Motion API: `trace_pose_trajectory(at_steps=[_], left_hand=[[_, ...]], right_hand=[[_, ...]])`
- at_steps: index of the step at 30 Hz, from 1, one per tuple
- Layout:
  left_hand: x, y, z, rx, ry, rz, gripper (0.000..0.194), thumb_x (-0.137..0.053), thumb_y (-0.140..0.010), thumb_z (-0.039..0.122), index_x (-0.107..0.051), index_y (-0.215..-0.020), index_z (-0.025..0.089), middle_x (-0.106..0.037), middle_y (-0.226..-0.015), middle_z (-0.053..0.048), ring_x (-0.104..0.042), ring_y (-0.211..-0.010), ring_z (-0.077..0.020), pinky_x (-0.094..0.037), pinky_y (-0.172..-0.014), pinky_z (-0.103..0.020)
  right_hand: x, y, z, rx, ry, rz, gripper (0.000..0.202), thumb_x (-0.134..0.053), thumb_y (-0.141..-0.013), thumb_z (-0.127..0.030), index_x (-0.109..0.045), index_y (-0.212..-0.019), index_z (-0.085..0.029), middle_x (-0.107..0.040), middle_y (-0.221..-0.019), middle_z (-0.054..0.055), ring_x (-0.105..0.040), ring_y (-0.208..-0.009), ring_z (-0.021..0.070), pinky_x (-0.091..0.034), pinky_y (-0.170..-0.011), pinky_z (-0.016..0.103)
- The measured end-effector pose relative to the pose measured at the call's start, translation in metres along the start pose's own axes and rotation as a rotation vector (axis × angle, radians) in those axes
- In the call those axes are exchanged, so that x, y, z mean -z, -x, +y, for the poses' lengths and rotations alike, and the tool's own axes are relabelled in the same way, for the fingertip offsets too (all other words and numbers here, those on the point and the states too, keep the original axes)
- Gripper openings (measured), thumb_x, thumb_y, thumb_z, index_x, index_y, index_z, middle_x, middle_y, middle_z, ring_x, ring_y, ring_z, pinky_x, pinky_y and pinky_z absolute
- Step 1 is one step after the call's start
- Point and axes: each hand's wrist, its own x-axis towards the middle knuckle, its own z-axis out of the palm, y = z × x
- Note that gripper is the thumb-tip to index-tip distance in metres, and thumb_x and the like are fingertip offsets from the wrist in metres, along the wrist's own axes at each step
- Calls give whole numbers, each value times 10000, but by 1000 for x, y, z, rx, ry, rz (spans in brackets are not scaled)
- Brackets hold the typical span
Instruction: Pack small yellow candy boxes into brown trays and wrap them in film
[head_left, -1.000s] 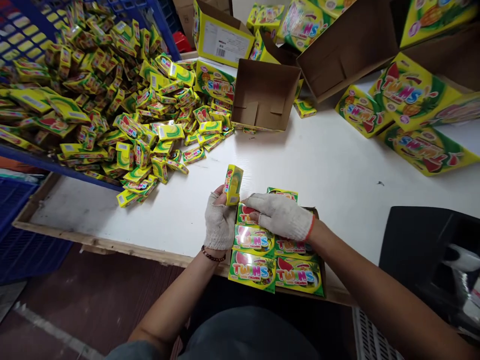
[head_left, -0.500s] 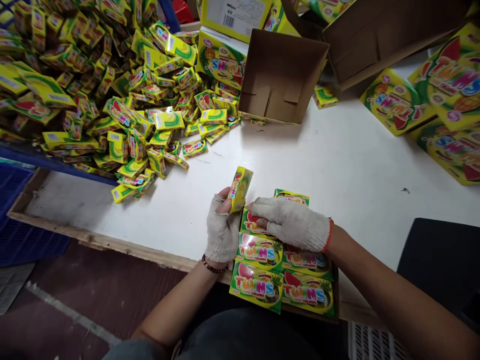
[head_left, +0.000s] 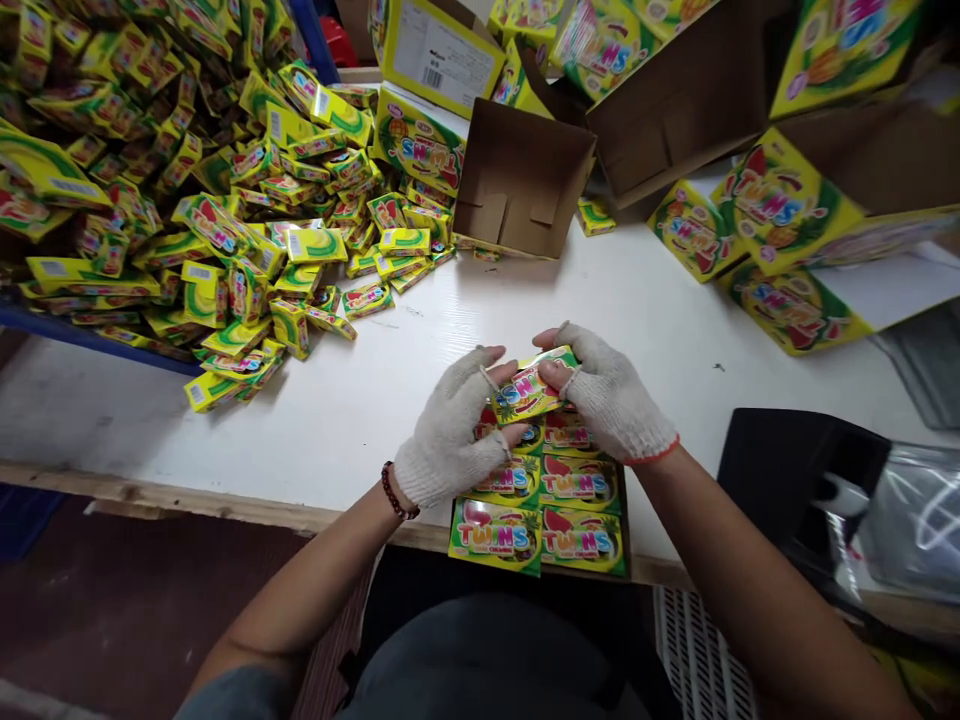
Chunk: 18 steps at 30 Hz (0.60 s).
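Note:
Both my hands wear pale knitted gloves with bare fingertips. My right hand [head_left: 611, 395] grips a small yellow-green Twins candy box [head_left: 529, 390], thumb on its printed face, which reads upside down to me. Fingers apart, my left hand [head_left: 461, 425] is at the box's left end, fingertips near or touching its edge and thumb below it. Beneath both hands, at the table's front edge, an open carton [head_left: 624, 540] holds rows of Twins candy boxes [head_left: 577, 485] lying face up. The hands and the held box hide part of the far rows.
A large heap of loose candy boxes [head_left: 225, 230] spills from a blue crate [head_left: 172, 358] onto the white table [head_left: 390, 400] at left. An open brown carton [head_left: 517, 180] sits at the back centre. More yellow display cartons [head_left: 787, 200] stand at right, behind a black object [head_left: 787, 490].
The candy box moved from my left hand to my right and now lies flatter over the carton. My right hand rose off the packed boxes; my left opened. The view shifted.

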Motion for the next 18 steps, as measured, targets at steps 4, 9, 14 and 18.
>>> trace_pose_trajectory(at_steps=[4,9,14,18], left_hand=[[-5,17,0,-2,-63,116,368,-742,-799,254,-706,-1165,233,-669,-1274,-114,-589,-1231,-295,-442,-1102,-508],[-11,58,8,-43,-80,-33,228,-688,-841,231,-747,-1061,239,-721,-1139,-101,-657,-1097,-263,-517,-980,-437],[-21,72,34,-17,-22,-168,282,-753,-793,264,-746,-1074,242,-736,-1081,-88,-681,-1004,-255,-538,-907,-391],[-40,56,61,87,171,-262,296,-741,-807,273,-726,-1099,225,-738,-959,-47,-666,-824,-199,-538,-766,-314]], right_hand=[[14,33,8,-88,100,131,319,-505,-874,-500,-603,-974,-213,-644,-874,45,-603,-744,205,-512,-652,344],[26,98,16,-152,140,182,356,-515,-890,-567,-568,-816,-222,-589,-747,18,-553,-654,177,-455,-545,299],[24,134,5,-122,117,155,326,-586,-855,-557,-569,-836,-232,-585,-694,-1,-558,-623,168,-468,-532,293],[5,131,-7,-60,-165,315,510,-660,-759,-655,-487,-1033,-261,-647,-842,26,-636,-684,195,-532,-557,318]])
